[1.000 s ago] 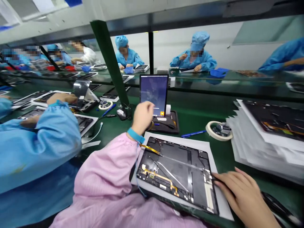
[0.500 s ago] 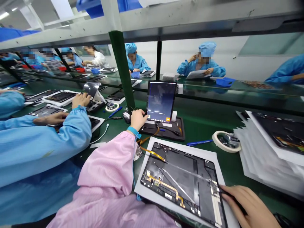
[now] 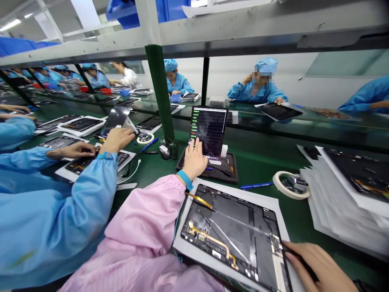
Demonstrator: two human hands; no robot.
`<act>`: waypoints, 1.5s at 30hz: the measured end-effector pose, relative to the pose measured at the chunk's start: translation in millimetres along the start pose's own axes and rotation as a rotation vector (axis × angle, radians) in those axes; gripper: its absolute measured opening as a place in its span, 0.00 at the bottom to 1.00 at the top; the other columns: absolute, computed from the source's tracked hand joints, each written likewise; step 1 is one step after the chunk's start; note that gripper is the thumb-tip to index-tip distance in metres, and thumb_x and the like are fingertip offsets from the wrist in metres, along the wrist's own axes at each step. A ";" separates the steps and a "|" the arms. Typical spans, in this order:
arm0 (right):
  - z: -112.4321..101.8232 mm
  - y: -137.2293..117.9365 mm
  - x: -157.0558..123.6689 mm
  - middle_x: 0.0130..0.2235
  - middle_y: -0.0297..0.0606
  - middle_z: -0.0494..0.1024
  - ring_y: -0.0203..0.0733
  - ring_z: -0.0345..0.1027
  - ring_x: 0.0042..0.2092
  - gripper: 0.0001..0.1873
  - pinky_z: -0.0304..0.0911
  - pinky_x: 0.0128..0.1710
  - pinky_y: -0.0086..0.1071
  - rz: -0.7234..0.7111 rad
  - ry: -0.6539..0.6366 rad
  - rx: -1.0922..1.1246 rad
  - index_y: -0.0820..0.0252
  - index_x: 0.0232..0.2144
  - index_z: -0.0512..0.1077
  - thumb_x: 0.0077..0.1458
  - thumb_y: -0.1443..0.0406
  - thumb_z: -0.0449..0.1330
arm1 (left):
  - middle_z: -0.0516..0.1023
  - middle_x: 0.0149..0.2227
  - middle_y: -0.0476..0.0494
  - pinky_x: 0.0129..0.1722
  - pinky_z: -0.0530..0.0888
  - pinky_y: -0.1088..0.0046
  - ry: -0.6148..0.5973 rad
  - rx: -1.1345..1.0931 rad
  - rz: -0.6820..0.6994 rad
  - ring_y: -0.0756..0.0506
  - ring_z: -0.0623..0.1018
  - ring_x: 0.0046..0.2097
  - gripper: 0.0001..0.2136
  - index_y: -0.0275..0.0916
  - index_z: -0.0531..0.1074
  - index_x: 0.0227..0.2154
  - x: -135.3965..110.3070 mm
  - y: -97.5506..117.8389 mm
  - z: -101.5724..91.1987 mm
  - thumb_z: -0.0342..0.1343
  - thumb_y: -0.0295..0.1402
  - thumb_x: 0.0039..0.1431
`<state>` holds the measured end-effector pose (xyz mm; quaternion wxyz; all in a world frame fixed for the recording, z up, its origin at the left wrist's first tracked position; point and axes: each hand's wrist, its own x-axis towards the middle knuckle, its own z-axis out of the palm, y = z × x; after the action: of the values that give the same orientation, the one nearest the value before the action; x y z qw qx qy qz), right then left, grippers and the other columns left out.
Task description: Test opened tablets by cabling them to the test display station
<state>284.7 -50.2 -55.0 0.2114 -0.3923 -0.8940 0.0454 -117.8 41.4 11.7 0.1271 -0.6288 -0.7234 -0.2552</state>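
My left hand (image 3: 195, 160), with a blue wrist band, reaches to an upright tablet screen (image 3: 212, 125). Its fingers are spread, with the fingertips at the screen's lower left, over rows of green and red text. Below lies an opened tablet housing (image 3: 234, 227) with its inner parts bare, resting on white paper (image 3: 179, 239). An orange flex cable (image 3: 200, 198) runs from it up toward the screen. My right hand (image 3: 322, 265) is closed on a slim black cable (image 3: 305, 265) at the housing's right edge; whether it is plugged in there is hidden.
A roll of tape (image 3: 278, 178) with small metal parts inside and a blue pen (image 3: 257, 185) lie behind the housing. Papers and housings are stacked (image 3: 343, 202) at right. A co-worker's blue sleeve (image 3: 91, 194) is close at left. A green post (image 3: 159, 89) stands beyond the mouse (image 3: 165, 151).
My left hand has moved right from the screen's lower left corner onto its face. The display has changed to lines of coloured text. My right hand keeps its place.
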 end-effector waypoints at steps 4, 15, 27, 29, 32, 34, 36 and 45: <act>-3.8 -5.6 3.7 0.42 0.39 0.75 0.46 0.70 0.44 0.18 0.68 0.44 0.39 0.003 0.017 -0.011 0.55 0.44 0.71 0.61 0.52 0.51 | 0.53 0.65 0.30 0.60 0.55 0.55 -0.025 -0.002 0.013 0.35 0.52 0.65 0.28 0.27 0.55 0.59 0.4 -4.7 -0.2 0.46 0.29 0.54; -13.1 -18.4 10.5 0.41 0.38 0.75 0.45 0.70 0.42 0.17 0.69 0.41 0.36 0.008 0.043 -0.017 0.54 0.42 0.72 0.62 0.53 0.51 | 0.56 0.64 0.31 0.59 0.57 0.56 -0.061 -0.023 0.069 0.36 0.52 0.65 0.26 0.28 0.57 0.58 -1.5 21.3 -14.9 0.45 0.29 0.55; -16.3 -23.0 12.5 0.40 0.39 0.75 0.44 0.70 0.41 0.15 0.68 0.41 0.35 -0.027 0.072 -0.023 0.56 0.42 0.71 0.63 0.55 0.51 | 0.54 0.64 0.29 0.61 0.53 0.54 0.019 -0.029 0.105 0.35 0.49 0.66 0.25 0.25 0.59 0.55 22.7 25.3 -6.5 0.46 0.28 0.53; -16.5 -23.5 13.8 0.39 0.39 0.74 0.44 0.70 0.41 0.15 0.68 0.40 0.35 -0.049 0.069 -0.037 0.55 0.44 0.71 0.63 0.55 0.50 | 0.58 0.62 0.28 0.60 0.56 0.55 0.001 -0.088 0.093 0.35 0.52 0.65 0.25 0.26 0.59 0.55 10.0 38.0 -16.5 0.47 0.27 0.53; -20.2 -29.8 17.1 0.36 0.38 0.73 0.43 0.69 0.37 0.15 0.67 0.36 0.35 -0.087 0.018 -0.083 0.55 0.43 0.70 0.64 0.56 0.48 | 0.72 0.49 0.35 0.51 0.67 0.63 -0.144 -0.261 0.202 0.40 0.67 0.54 0.19 0.33 0.64 0.51 -15.6 66.9 -30.6 0.47 0.27 0.55; -26.3 -39.8 18.8 0.34 0.39 0.72 0.44 0.68 0.35 0.16 0.65 0.35 0.36 -0.069 -0.043 -0.109 0.56 0.40 0.70 0.65 0.58 0.45 | 0.75 0.38 0.41 0.44 0.70 0.67 -0.284 -0.332 0.344 0.43 0.72 0.44 0.11 0.37 0.70 0.42 -32.9 85.6 -33.2 0.48 0.31 0.58; -34.4 -52.7 20.6 0.34 0.40 0.71 0.44 0.68 0.35 0.16 0.65 0.35 0.37 -0.004 -0.127 -0.116 0.58 0.38 0.70 0.65 0.63 0.43 | 0.74 0.33 0.42 0.42 0.69 0.67 -0.383 -0.325 0.474 0.43 0.72 0.40 0.11 0.38 0.73 0.32 -46.4 97.5 -28.8 0.49 0.37 0.60; -54.4 -75.3 25.6 0.35 0.40 0.72 0.45 0.66 0.39 0.13 0.64 0.38 0.37 0.155 -0.334 -0.052 0.58 0.49 0.68 0.63 0.64 0.53 | 0.75 0.30 0.44 0.32 0.64 0.73 -0.650 -0.476 0.537 0.47 0.72 0.32 0.18 0.37 0.71 0.28 -51.1 89.4 8.1 0.45 0.45 0.63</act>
<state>240.5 -88.2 21.7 0.0460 -0.4522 -0.8848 0.1029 -20.5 9.6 -2.2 -0.1915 -0.8521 -0.4593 -0.1624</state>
